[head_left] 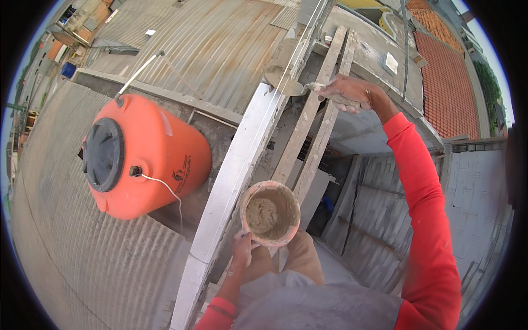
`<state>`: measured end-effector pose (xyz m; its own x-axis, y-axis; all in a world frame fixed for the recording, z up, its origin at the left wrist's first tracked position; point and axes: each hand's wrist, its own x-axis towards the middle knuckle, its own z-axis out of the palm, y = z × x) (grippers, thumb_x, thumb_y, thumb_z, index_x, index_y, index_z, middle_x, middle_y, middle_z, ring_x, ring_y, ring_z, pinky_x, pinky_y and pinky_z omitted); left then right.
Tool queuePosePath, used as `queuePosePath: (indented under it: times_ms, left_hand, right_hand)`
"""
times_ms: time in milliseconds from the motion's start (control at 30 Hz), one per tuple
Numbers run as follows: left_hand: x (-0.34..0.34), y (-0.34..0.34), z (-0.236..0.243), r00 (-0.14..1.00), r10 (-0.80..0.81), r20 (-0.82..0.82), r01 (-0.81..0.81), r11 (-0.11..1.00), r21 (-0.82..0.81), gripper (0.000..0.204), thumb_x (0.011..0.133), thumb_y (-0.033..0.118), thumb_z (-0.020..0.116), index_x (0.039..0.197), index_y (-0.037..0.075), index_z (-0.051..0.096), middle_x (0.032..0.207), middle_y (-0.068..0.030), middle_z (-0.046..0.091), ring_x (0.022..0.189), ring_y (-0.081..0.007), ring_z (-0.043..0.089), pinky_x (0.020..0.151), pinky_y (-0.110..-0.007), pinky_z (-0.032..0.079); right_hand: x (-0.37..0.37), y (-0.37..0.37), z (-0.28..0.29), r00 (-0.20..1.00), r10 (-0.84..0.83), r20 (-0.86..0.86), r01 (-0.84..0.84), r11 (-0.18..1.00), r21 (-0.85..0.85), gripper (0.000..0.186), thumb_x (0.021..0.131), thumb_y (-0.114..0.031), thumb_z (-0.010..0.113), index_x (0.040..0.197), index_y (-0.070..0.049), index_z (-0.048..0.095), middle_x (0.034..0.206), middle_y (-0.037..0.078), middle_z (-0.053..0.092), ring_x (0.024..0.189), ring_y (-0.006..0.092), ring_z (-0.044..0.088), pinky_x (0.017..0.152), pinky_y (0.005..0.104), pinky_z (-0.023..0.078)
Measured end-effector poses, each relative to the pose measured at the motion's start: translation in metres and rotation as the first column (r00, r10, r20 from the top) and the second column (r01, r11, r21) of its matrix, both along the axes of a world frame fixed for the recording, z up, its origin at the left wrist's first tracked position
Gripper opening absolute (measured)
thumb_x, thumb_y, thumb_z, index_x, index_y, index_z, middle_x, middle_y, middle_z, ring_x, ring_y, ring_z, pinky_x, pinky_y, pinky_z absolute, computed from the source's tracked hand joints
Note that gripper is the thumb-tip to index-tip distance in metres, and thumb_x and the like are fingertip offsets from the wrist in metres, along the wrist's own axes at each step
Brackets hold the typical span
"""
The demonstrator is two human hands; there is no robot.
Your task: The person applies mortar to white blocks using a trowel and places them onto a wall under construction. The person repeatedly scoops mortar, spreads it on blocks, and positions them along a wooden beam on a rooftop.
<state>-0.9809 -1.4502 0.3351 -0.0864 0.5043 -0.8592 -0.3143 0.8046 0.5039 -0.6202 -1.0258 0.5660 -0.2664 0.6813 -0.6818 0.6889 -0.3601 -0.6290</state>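
My right hand [347, 93] is closed round the handle of a mortar-smeared trowel [291, 87]. The trowel's blade lies at the top of the wall, by the end of the white blocks [234, 170] and next to grey mortar [279, 58]. Low in front of me, my left hand [242, 250] grips the near left edge of an orange-rimmed bucket [289, 199]. Wet grey mortar [262, 214] sits inside it, and its walls are caked. Thin white string [301, 52] runs along the wall top. My left fingers are partly hidden behind the bucket's side.
Two wooden planks [305, 132] run lengthwise under me, with a drop to a lower space beside them. Left of the wall stands a large orange water tank [165, 148] with a black lid, a pipe and a cable. Corrugated roofs [93, 247] spread beyond.
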Motion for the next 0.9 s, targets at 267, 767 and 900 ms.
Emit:
queuePosePath:
  times_ms: [267,767,900]
  left_hand:
    - [0.008,0.014,0.007,0.998,-0.009,0.057,0.007,0.999,0.039,0.03,0.103,-0.001,0.052,0.126,-0.007,0.07,0.118,-0.0167,0.077,0.1,-0.0267,0.079,0.093,-0.045,0.069]
    - [0.006,0.003,0.0,1.0,-0.011,0.009,0.011,0.999,0.043,0.026,0.107,0.0,0.053,0.125,-0.009,0.069,0.117,-0.0167,0.076,0.102,-0.0273,0.079,0.093,-0.045,0.07]
    - [0.004,-0.003,-0.009,1.0,0.008,0.014,-0.008,1.0,0.028,0.025,0.106,0.0,0.053,0.122,-0.009,0.07,0.115,-0.0174,0.077,0.099,-0.0275,0.08,0.092,-0.044,0.07]
  right_hand:
    - [-0.024,-0.06,-0.016,0.898,0.383,0.217,-0.435,0.847,0.304,0.056,0.102,-0.051,0.069,0.092,0.005,0.071,0.07,0.016,0.067,0.07,0.0318,0.072,0.069,0.0473,0.058]
    - [0.058,0.109,-0.047,0.863,-0.071,0.5,-0.308,0.709,0.634,0.06,0.093,-0.043,0.074,0.098,0.017,0.073,0.088,0.035,0.075,0.083,0.0496,0.075,0.076,0.0553,0.057]
    - [0.049,0.116,-0.029,0.874,-0.169,0.456,-0.207,0.72,0.662,0.06,0.092,-0.042,0.075,0.095,0.018,0.072,0.083,0.033,0.073,0.074,0.0453,0.074,0.068,0.0559,0.057]
